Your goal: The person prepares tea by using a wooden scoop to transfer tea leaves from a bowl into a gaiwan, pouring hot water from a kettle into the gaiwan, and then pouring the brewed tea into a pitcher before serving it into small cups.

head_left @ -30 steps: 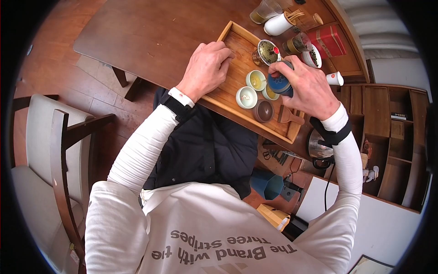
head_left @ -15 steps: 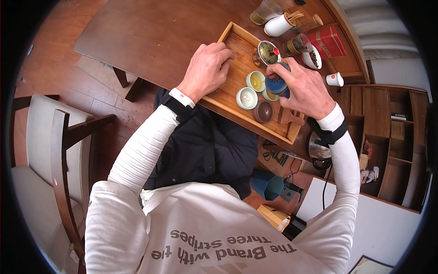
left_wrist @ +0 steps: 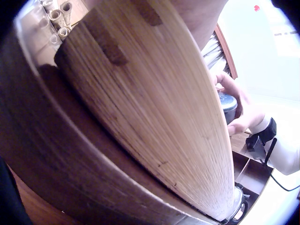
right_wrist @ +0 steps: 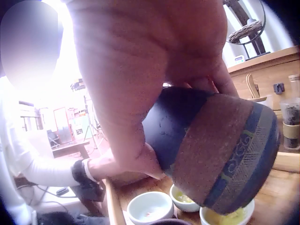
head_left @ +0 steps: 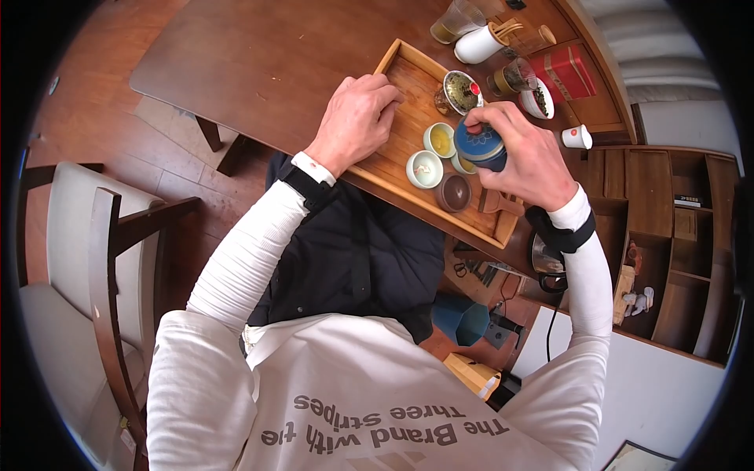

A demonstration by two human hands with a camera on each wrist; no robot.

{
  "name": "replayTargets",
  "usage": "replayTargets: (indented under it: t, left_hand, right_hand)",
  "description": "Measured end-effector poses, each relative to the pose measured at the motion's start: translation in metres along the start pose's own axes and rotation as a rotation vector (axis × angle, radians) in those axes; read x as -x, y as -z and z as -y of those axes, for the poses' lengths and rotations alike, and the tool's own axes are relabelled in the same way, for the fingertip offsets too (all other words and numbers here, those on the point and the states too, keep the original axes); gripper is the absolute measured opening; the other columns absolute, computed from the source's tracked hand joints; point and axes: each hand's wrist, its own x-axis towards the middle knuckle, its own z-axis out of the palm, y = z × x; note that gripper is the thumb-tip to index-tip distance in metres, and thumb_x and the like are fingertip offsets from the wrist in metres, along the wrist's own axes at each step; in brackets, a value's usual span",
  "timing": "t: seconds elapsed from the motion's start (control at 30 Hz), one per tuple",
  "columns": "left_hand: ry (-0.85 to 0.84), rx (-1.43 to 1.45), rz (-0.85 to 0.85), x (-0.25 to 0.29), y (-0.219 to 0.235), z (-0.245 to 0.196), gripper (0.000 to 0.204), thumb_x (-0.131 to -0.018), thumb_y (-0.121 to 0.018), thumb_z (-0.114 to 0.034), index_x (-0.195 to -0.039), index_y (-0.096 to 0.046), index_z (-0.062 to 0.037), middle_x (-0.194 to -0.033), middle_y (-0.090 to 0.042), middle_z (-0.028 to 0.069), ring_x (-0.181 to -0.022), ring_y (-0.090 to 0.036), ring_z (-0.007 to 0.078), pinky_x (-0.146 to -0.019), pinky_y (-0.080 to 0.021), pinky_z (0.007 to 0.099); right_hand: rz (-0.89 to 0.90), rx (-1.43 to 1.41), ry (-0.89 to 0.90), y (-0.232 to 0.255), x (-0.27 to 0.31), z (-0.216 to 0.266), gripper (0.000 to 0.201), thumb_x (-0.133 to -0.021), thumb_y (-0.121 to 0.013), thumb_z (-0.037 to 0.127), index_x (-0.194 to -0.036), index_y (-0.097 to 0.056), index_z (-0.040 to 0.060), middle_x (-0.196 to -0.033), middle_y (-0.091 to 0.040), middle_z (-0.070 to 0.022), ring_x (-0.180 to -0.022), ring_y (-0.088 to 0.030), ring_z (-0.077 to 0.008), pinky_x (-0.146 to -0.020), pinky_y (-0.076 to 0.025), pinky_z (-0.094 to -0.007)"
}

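The blue pot [right_wrist: 206, 145] (long axis slanting) points down toward cups [right_wrist: 150, 210].

Wooden tray [left_wrist: 154, 103], right hand [left_wrist: 250, 112] gripping blue vessel [left_wrist: 228, 103]

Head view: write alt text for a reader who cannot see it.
A person's right hand grips a rounded, patterned dark-blue pot close to three small, round pale-green cups on a rectangular light-wood tray, while the left hand is at the tray's edge. A round brown cup and a clear pot with a red knob stand nearby.
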Motion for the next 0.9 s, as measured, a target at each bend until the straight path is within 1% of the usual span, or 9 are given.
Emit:
replayTargets:
  t: [0.1, 0.17, 0.23, 0.3, 0.33, 0.37, 0.43, 0.73, 0.9]
  left_hand:
    - [-0.007, 0.002, -0.005, 0.001, 0.000, 0.000, 0.009, -0.087, -0.067, -0.004, -0.094, -0.072, -0.0032, -0.092, -0.067, 0.0096, -0.086, -0.063, 0.0318, -0.080, -0.048, 0.0392]
    - [-0.011, 0.003, -0.010, 0.001, 0.000, 0.000, 0.009, -0.087, -0.067, -0.004, -0.094, -0.072, -0.0032, -0.092, -0.067, 0.0096, -0.086, -0.063, 0.0318, -0.081, -0.048, 0.0392]
    - [0.002, 0.001, -0.002, 0.001, -0.001, 0.000, 0.009, -0.087, -0.067, -0.004, -0.095, -0.071, -0.0032, -0.092, -0.067, 0.0099, -0.087, -0.063, 0.0318, -0.081, -0.048, 0.0392]
    - [-0.002, 0.000, -0.003, 0.000, -0.001, 0.000, 0.009, -0.087, -0.067, -0.004, -0.094, -0.071, -0.0032, -0.092, -0.067, 0.0100, -0.087, -0.063, 0.0318, -0.081, -0.048, 0.0393]
    - [-0.005, -0.002, -0.006, 0.000, -0.001, 0.000, 0.009, -0.087, -0.067, -0.004, -0.094, -0.071, -0.0032, -0.092, -0.067, 0.0101, -0.087, -0.063, 0.0318, -0.080, -0.048, 0.0393]
    - [-0.002, -0.004, -0.009, 0.000, -0.001, 0.000, 0.009, -0.087, -0.067, -0.004, -0.094, -0.071, -0.0032, -0.092, -0.067, 0.0101, -0.087, -0.063, 0.0318, -0.080, -0.048, 0.0393]
    - [0.002, 0.007, 0.004, 0.000, 0.000, -0.001, 0.009, -0.087, -0.067, -0.004, -0.094, -0.071, -0.0029, -0.092, -0.067, 0.0100, -0.087, -0.062, 0.0318, -0.080, -0.048, 0.0392]
    - [0.006, 0.007, 0.004, 0.001, 0.000, 0.000, 0.009, -0.088, -0.066, -0.005, -0.095, -0.072, -0.0027, -0.093, -0.067, 0.0101, -0.086, -0.062, 0.0317, -0.080, -0.048, 0.0388]
    - [0.012, -0.001, 0.005, 0.001, -0.001, 0.000, 0.009, -0.088, -0.067, -0.006, -0.095, -0.072, -0.0027, -0.093, -0.067, 0.0100, -0.087, -0.062, 0.0316, -0.081, -0.048, 0.0389]
  right_hand:
    - [-0.058, -0.044, -0.021, 0.001, 0.005, 0.004, 0.060, -0.066, -0.078, 0.009, -0.122, -0.059, 0.0186, -0.116, -0.063, -0.0059, -0.095, -0.069, -0.0334, -0.075, -0.058, -0.0420]
    - [-0.063, -0.103, 0.045, -0.001, 0.005, 0.012, 0.058, -0.065, -0.078, 0.009, -0.120, -0.060, 0.0186, -0.117, -0.062, -0.0053, -0.096, -0.069, -0.0330, -0.075, -0.058, -0.0414]
    - [-0.025, -0.073, 0.044, -0.007, 0.006, 0.018, 0.057, -0.065, -0.078, 0.009, -0.118, -0.062, 0.0187, -0.115, -0.062, -0.0059, -0.095, -0.069, -0.0322, -0.075, -0.057, -0.0413]
    - [0.011, -0.015, 0.091, -0.014, 0.007, 0.020, 0.056, -0.066, -0.079, 0.008, -0.118, -0.062, 0.0196, -0.111, -0.060, -0.0070, -0.093, -0.069, -0.0317, -0.074, -0.056, -0.0418]
    - [-0.006, 0.018, 0.124, -0.018, 0.008, 0.019, 0.057, -0.065, -0.080, 0.009, -0.118, -0.062, 0.0203, -0.107, -0.059, -0.0079, -0.090, -0.068, -0.0316, -0.073, -0.055, -0.0423]
    - [-0.005, 0.018, 0.128, -0.018, 0.009, 0.021, 0.057, -0.065, -0.080, 0.009, -0.118, -0.062, 0.0203, -0.107, -0.059, -0.0079, -0.090, -0.068, -0.0316, -0.073, -0.055, -0.0423]
    - [0.040, 0.090, 0.117, -0.016, 0.011, 0.025, 0.057, -0.065, -0.081, 0.009, -0.118, -0.063, 0.0203, -0.106, -0.058, -0.0085, -0.088, -0.068, -0.0318, -0.072, -0.054, -0.0423]
    - [0.003, 0.080, 0.112, 0.010, 0.014, 0.036, 0.058, -0.065, -0.081, 0.007, -0.119, -0.063, 0.0193, -0.107, -0.060, -0.0090, -0.088, -0.068, -0.0317, -0.071, -0.055, -0.0416]
    - [0.018, 0.116, 0.091, 0.025, 0.015, 0.044, 0.059, -0.064, -0.080, 0.007, -0.119, -0.063, 0.0190, -0.108, -0.060, -0.0089, -0.089, -0.068, -0.0316, -0.072, -0.055, -0.0416]
